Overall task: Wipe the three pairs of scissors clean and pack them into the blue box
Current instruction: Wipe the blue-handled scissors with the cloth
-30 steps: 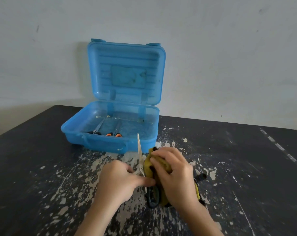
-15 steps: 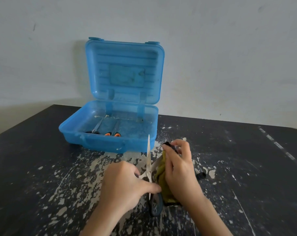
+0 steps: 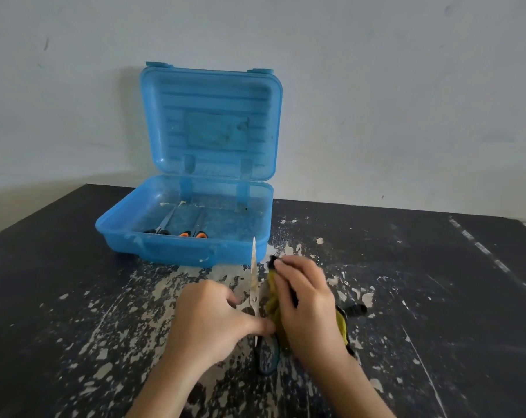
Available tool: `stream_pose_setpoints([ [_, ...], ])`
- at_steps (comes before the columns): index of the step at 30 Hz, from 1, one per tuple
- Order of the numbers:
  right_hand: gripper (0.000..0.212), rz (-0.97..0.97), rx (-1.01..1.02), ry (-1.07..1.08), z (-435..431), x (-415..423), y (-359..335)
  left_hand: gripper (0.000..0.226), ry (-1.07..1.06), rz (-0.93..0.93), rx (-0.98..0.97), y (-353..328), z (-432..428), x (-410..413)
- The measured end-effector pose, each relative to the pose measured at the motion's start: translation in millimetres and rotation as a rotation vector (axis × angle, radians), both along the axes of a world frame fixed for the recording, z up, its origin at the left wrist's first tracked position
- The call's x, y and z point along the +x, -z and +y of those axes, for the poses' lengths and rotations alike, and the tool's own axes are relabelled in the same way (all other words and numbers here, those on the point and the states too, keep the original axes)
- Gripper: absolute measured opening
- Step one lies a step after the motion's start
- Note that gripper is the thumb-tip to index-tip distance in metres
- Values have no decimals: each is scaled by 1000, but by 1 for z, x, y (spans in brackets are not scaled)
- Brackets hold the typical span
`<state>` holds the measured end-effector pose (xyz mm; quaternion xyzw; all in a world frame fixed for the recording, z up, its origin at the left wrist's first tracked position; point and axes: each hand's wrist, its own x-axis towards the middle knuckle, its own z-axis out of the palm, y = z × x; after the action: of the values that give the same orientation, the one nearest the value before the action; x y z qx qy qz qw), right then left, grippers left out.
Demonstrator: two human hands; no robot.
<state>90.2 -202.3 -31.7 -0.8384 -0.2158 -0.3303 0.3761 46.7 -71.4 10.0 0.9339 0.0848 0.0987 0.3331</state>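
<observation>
Left hand (image 3: 213, 321) grips the 3rd scissors (image 3: 254, 273) on the desk (image 3: 436, 297), blades spread so right hand (image 3: 307, 309) can pinch the cloth (image 3: 272, 297) round one blade, near the open blue box (image 3: 177, 248) w/ 2 pairs (image 3: 195, 232) inside.

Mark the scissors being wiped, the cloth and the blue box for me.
scissors being wiped (image 3: 254, 267): head view, on the bare blade.
cloth (image 3: 272, 298): head view, on the yellow fold beside the blade.
blue box (image 3: 168, 250): head view, on its front wall.
</observation>
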Motion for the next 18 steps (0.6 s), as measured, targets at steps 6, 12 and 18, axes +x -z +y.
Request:
stream_pose_setpoints([
  [6,23,262,208,222,-33,23,-4,59,16,61,-64,-7,5,-2],
  [12,20,256,519,-84,-35,0,-42,68,-22,146,-67,-2,8,2],
  [18,20,49,-153,-386,2,-17,-14,32,15,87,-37,-4,9,-1],
])
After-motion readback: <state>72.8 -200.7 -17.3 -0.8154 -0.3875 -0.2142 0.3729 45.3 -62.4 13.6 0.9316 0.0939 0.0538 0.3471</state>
